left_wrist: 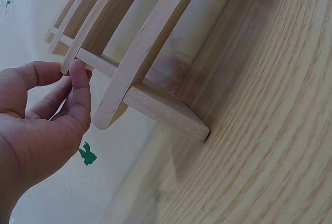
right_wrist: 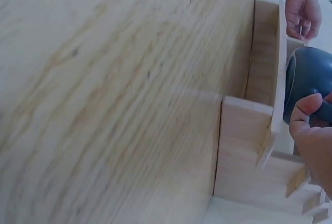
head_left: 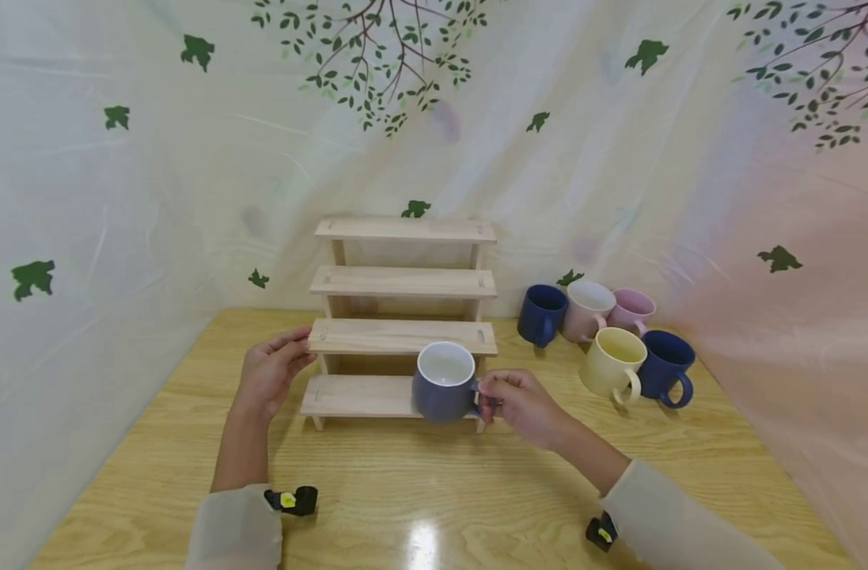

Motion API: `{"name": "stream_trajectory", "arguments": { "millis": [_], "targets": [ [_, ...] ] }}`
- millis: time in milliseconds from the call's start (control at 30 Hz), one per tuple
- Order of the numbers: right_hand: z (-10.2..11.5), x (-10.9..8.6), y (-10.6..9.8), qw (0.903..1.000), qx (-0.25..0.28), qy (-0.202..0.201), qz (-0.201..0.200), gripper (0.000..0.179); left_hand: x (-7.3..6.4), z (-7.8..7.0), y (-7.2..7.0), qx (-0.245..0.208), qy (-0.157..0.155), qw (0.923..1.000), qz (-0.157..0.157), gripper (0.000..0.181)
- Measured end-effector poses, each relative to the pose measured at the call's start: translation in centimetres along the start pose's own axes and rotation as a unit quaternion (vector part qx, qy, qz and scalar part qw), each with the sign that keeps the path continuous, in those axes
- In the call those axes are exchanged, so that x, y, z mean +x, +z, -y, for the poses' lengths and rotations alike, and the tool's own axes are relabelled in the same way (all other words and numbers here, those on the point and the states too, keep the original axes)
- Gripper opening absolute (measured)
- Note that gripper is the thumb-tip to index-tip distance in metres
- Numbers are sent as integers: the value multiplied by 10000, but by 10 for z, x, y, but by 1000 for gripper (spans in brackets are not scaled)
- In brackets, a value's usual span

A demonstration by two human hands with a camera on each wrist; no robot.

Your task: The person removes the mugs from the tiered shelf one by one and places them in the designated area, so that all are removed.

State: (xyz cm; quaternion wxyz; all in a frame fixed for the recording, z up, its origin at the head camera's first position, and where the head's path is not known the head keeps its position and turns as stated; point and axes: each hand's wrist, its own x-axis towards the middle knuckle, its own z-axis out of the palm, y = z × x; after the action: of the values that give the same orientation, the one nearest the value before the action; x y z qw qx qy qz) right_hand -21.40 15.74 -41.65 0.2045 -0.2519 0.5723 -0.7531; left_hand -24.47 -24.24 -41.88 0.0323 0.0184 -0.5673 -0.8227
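Note:
A grey-blue mug (head_left: 444, 388) with a white inside is upright at the right end of the lowest board of a stepped wooden shelf (head_left: 362, 396), overlapping that board in the head view. My right hand (head_left: 522, 408) pinches the mug's handle from the right. In the right wrist view the mug (right_wrist: 311, 73) shows close against the board, with my right thumb over its handle. My left hand (head_left: 270, 376) holds the left end of the second board from the bottom. Thumb and fingers of the left hand (left_wrist: 49, 105) pinch that board's corner in the left wrist view.
Right of the shelf stand several mugs: a dark blue mug (head_left: 543, 314), a pale pink mug (head_left: 583, 321), a pink mug (head_left: 633, 309), a yellow mug (head_left: 608, 372) and another dark blue mug (head_left: 665, 368). A leaf-printed curtain (head_left: 263, 158) hangs behind the wooden table (head_left: 362, 491).

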Motion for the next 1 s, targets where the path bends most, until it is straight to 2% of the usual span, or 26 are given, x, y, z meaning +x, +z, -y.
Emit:
{"name": "stream_trajectory", "arguments": {
  "millis": [200,333,633,1000],
  "targets": [
    [7,-7,-12,9980,156,-374,481,35,1,-1,-1,-120,23,9999,-10,25],
    [13,-12,-18,9971,127,-449,607,36,1,-1,-1,-175,17,9998,7,22],
    [28,-23,-29,9960,26,-648,612,41,0,-1,-1,-230,-19,9997,-20,20],
    [50,-39,-47,9937,158,-1055,355,48,2,1,-1,-288,-2,9996,-31,20]
  ]
}}
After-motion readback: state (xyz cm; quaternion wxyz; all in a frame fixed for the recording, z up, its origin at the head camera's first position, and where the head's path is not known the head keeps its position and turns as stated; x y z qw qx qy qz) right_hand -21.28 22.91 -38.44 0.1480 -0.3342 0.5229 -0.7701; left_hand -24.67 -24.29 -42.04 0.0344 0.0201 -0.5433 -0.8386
